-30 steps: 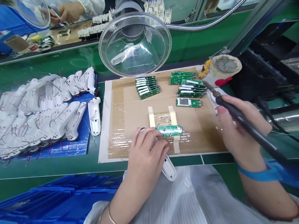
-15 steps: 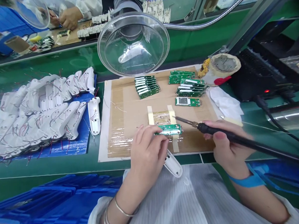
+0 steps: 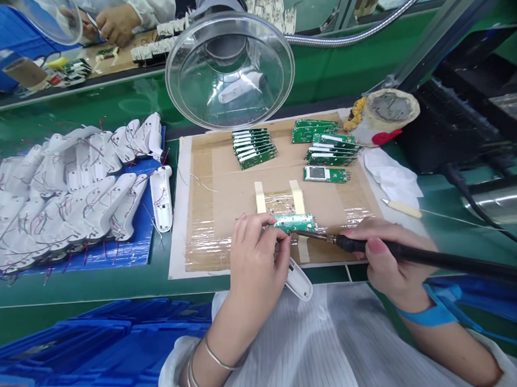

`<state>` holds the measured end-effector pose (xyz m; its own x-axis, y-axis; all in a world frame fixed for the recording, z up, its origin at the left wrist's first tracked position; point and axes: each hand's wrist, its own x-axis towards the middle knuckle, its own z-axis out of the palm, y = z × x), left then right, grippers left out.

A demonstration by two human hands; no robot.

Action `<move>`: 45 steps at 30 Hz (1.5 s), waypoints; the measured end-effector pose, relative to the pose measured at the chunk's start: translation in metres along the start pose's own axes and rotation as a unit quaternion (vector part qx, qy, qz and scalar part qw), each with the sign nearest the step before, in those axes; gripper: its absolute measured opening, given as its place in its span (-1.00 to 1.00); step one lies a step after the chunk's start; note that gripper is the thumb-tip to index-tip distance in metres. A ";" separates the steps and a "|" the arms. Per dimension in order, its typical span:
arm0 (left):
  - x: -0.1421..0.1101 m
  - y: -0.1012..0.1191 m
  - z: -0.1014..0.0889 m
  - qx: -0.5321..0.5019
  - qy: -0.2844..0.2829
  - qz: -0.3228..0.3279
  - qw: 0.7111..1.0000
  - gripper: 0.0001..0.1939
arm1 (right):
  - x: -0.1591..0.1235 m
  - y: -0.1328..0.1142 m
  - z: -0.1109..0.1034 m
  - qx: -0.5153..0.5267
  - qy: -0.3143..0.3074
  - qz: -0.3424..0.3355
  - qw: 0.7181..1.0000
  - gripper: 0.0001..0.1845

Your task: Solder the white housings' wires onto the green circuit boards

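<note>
My left hand (image 3: 256,257) is closed around a white plastic housing (image 3: 298,281) whose end sticks out toward my lap; its fingertips pinch at the left end of a green circuit board (image 3: 293,221). That board lies across two tape strips on the brown cardboard mat (image 3: 224,201). My right hand (image 3: 385,256) grips a black soldering iron (image 3: 418,257). The iron's tip touches the board's lower left edge, close to my left fingertips.
Stacks of green boards (image 3: 254,148) (image 3: 331,150) lie at the mat's back. White housings with wires (image 3: 67,186) cover a blue tray at left. A clear fume hood (image 3: 229,71) hangs overhead. A solder sponge holder (image 3: 390,110) and white cloth (image 3: 392,178) sit right. Another person's hands (image 3: 111,22) work far left.
My right hand brought the soldering iron from the sponge holder at right down and left to the taped board. My left hand stayed on the housing and board.
</note>
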<state>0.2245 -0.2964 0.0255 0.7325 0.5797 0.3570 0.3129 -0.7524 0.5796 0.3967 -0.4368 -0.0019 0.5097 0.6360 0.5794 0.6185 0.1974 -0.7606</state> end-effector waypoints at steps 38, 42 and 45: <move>0.000 0.000 -0.008 -0.008 -0.016 0.009 1.000 -0.95 | 0.001 -0.003 -0.002 0.019 0.039 0.088 0.995 -0.81; -0.010 0.002 -0.023 0.036 0.019 0.003 0.999 -0.72 | 0.028 -0.007 -0.012 -0.042 -0.008 0.113 0.993 -0.69; -0.017 -0.002 -0.027 -0.065 -0.018 -0.025 0.997 -0.58 | 0.053 0.008 -0.016 -0.153 -0.078 0.098 0.980 -0.62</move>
<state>0.1954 -0.2961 0.0384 0.7395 0.6024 0.3004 0.2704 -0.6745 0.6870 0.4382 -0.4138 0.0278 0.5536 0.7501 0.3617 0.6805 -0.1571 -0.7158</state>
